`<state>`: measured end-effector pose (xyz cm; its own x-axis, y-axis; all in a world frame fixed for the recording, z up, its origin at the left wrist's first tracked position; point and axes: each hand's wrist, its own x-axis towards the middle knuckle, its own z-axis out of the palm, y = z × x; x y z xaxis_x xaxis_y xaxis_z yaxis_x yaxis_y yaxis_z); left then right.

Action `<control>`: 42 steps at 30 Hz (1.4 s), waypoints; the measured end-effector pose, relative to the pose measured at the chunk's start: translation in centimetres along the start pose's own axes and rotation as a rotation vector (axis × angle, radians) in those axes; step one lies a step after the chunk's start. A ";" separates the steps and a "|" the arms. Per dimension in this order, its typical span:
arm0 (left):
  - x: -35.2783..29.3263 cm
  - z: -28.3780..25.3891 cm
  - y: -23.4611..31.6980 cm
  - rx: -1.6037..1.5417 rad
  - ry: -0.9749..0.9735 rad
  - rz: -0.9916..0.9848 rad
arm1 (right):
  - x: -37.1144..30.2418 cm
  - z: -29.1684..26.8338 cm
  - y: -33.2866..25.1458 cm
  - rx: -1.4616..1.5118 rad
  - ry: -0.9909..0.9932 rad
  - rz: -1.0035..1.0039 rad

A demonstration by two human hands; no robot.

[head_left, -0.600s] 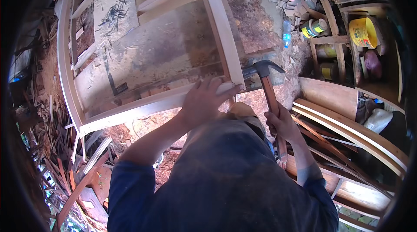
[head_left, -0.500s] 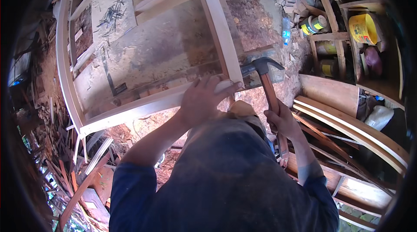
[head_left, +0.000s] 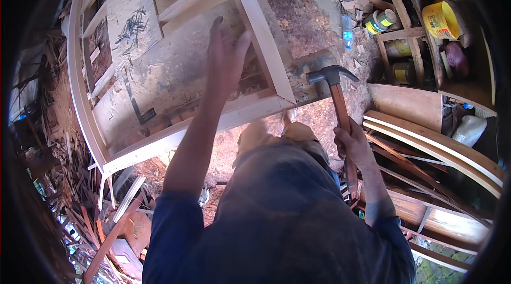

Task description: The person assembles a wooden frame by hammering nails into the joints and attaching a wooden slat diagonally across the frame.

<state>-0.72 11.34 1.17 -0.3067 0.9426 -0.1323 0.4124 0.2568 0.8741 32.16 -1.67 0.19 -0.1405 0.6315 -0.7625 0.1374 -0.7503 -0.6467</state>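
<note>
I am holding my right hand [head_left: 352,143] closed around the wooden handle of a claw hammer [head_left: 336,92], whose steel head is hanging just right of the mitred corner of the pale wooden frame [head_left: 250,108]. My left hand [head_left: 226,55] is reaching out with fingers spread and empty, hovering above the frame's right rail. The frame is lying flat before me, left of the hammer.
</note>
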 end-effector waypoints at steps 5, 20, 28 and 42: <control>3.1 5.3 -1.3 -0.348 -0.184 -0.272 | -1.3 1.2 -0.3 -0.030 0.038 0.023; 4.1 7.2 -4.3 -0.354 -0.212 -0.234 | 0.2 3.2 -0.1 -0.243 0.081 0.042; 3.6 7.2 -3.1 -0.314 -0.278 -0.250 | -0.3 3.7 -1.4 -0.116 0.099 0.107; 3.0 6.9 -2.5 -0.393 -0.222 -0.256 | -0.1 2.5 -1.1 -0.094 0.096 0.092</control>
<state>3.29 15.03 -4.63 -0.1490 0.8934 -0.4239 -0.0189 0.4260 0.9045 29.53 -1.41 1.02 -0.0296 0.5800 -0.8141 0.2372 -0.7871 -0.5694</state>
